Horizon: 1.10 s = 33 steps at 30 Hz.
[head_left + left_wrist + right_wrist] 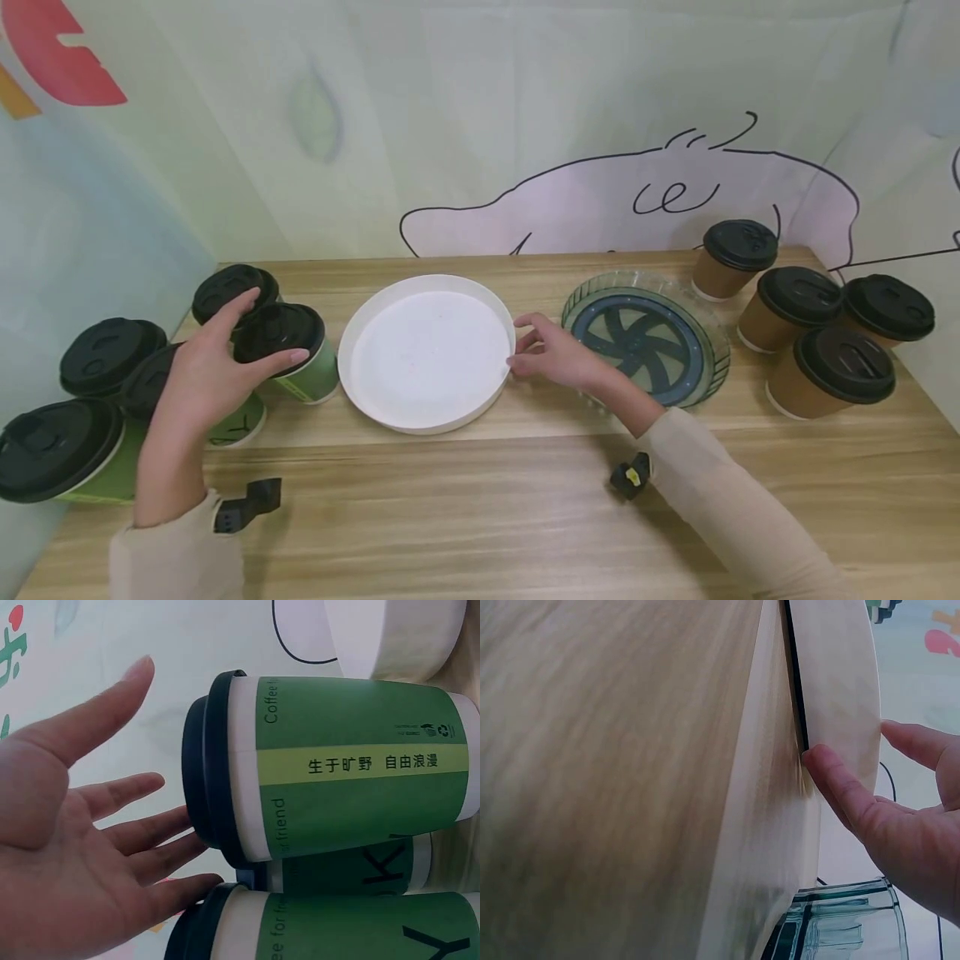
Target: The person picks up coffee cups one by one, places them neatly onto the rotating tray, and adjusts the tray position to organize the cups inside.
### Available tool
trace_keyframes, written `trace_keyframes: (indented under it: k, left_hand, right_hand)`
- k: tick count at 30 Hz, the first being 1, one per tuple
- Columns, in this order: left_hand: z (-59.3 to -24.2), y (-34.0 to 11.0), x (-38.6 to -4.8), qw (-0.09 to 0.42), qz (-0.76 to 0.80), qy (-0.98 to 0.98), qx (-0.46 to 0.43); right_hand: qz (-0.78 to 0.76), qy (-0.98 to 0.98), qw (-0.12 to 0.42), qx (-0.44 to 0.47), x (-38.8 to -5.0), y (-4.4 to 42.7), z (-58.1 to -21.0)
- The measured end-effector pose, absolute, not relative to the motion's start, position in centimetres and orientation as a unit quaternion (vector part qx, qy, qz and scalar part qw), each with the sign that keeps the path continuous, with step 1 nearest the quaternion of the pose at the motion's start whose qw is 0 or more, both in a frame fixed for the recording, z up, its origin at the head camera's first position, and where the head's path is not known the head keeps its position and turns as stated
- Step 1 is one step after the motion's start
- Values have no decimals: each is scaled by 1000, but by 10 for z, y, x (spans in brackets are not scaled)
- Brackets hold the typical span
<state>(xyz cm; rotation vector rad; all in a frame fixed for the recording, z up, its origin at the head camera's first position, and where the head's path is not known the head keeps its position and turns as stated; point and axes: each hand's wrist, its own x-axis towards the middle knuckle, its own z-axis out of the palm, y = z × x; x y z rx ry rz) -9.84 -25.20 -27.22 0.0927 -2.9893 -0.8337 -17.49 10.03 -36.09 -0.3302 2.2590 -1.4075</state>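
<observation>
at left, matt paper cups (pixel 320 372) wear smooth plastic lids (pixel 281 327). the white tray (pixel 426 358) at centre looks smooth, the table (pixel 450 517) wood-grained.

At the frame's left in the head view, the cups (pixel 313 371) are green with black lids (pixel 273 329); in the left wrist view, one bears a yellow-green band with dark characters. The tray (pixel 431 358) at centre is plain white. Right of it, the dish (pixel 716 358) is clear, green-tinted and ribbed, over a blue disc (pixel 637 343) patterned with swirling blades. At far right, the takeaway cups (pixel 802 383) are brown, also black-topped. The table (pixel 450 517) shows tan wood grain; both sleeves (pixel 735 492) are beige. The backdrop (pixel 450 125) is pale green, with red and orange shapes upper left and a black-outlined lilac figure upper right.
</observation>
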Motion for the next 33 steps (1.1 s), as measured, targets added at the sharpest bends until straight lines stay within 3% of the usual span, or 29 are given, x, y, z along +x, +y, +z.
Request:
trace_keyframes:
  k: [33]
  left_hand:
    - [-278,-253,-103,14,-276,-961,34]
  right_hand:
    - [-541,796,242,-125,-175,101,-363]
